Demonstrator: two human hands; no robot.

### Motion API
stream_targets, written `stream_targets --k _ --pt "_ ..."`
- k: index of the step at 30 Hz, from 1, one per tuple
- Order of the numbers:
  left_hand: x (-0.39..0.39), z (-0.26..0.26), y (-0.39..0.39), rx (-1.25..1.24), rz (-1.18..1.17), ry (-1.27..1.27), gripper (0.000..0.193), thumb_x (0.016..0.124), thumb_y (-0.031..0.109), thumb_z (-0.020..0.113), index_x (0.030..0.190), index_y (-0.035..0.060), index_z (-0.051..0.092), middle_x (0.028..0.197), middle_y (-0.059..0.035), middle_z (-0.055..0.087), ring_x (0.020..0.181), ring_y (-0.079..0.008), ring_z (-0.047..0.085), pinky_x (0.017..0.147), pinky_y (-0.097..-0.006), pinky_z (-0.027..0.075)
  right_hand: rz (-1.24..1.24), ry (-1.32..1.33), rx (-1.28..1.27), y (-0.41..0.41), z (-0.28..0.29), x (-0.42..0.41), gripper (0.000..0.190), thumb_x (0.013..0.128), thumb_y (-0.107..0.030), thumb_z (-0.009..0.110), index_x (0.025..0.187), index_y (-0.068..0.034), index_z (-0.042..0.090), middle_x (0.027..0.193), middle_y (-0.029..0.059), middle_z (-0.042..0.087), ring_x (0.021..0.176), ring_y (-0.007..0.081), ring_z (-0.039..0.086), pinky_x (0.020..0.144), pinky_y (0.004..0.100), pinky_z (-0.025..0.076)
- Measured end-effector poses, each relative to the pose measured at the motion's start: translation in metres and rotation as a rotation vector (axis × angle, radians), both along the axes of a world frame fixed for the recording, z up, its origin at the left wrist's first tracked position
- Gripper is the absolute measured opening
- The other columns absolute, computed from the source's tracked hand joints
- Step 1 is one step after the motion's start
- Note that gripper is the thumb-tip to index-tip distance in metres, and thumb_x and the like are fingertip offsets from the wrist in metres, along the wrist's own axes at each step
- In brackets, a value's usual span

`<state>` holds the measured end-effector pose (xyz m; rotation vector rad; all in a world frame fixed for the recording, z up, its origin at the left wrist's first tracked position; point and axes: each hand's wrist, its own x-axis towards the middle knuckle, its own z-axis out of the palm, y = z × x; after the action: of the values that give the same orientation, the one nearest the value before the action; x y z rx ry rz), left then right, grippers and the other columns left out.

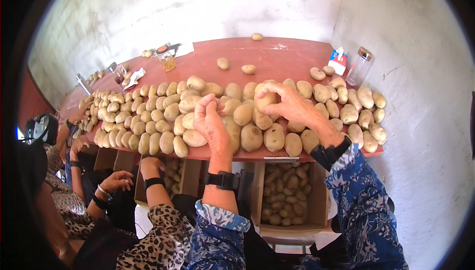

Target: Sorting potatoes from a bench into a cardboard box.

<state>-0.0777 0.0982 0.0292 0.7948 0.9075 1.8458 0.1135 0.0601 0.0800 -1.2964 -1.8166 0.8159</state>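
Note:
My right hand [291,101] grips a large potato [265,101] between thumb and fingers, above the rows of potatoes on the red table [293,56]. To its left, my left hand [213,123] is raised over the rows with its fingers curled together. I see nothing held in it. Around and below both hands lie many potatoes, among them a round one [252,137] near the table's front edge and another [243,114] between the hands. Larger potatoes lie in front of me, smaller ones toward the left.
Below the table edge stands a cardboard box [317,196] of potatoes, with another box [190,175] to its left. Co-workers sit at the left; a co-worker's hand [151,166] is nearby. A glass bottle [359,68], tissue pack [338,62] and lidded jar [166,59] stand farther back.

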Motion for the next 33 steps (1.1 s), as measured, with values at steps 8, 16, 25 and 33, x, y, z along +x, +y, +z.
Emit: stream_targets --k 8,16,25,33 --pt "0.005 -0.003 0.001 0.007 -0.035 -0.021 0.014 0.089 0.006 0.055 0.097 0.0081 0.066 0.082 0.0000 0.063 0.068 -0.0069 0.058 0.055 -0.0187 0.047 -0.057 -0.125 0.008 0.063 -0.023 -0.008 0.028 0.077 -0.006 0.060 0.104 -0.006 0.057 0.102 0.0077 0.061 0.094 0.0201 0.057 0.080 0.0346 0.046" --pt "0.006 -0.003 0.007 -0.001 -0.050 -0.024 0.015 0.089 0.005 0.054 0.098 0.0073 0.066 0.084 -0.0006 0.063 0.068 -0.0073 0.059 0.056 -0.0192 0.047 0.001 -0.169 -0.068 0.104 -0.034 -0.021 0.030 0.081 -0.014 0.058 0.110 -0.008 0.056 0.101 0.0133 0.062 0.095 0.0275 0.058 0.080 0.0382 0.046" --pt "0.003 -0.002 0.003 -0.021 -0.050 -0.011 0.015 0.089 0.005 0.054 0.099 0.0067 0.066 0.083 -0.0012 0.064 0.068 -0.0082 0.059 0.056 -0.0198 0.048 0.059 -0.318 -0.062 0.116 -0.068 -0.008 0.044 0.084 -0.001 0.051 0.127 -0.010 0.050 0.125 0.0173 0.051 0.111 0.0294 0.053 0.090 0.0377 0.045" --pt "0.013 -0.006 -0.004 -0.013 -0.087 -0.001 0.014 0.089 0.007 0.054 0.097 0.0062 0.065 0.082 -0.0022 0.063 0.070 -0.0100 0.059 0.057 -0.0218 0.048 -0.150 -0.092 0.202 0.036 -0.041 0.005 0.036 0.085 -0.002 0.053 0.121 -0.005 0.057 0.125 0.0137 0.053 0.110 0.0270 0.054 0.092 0.0352 0.046"
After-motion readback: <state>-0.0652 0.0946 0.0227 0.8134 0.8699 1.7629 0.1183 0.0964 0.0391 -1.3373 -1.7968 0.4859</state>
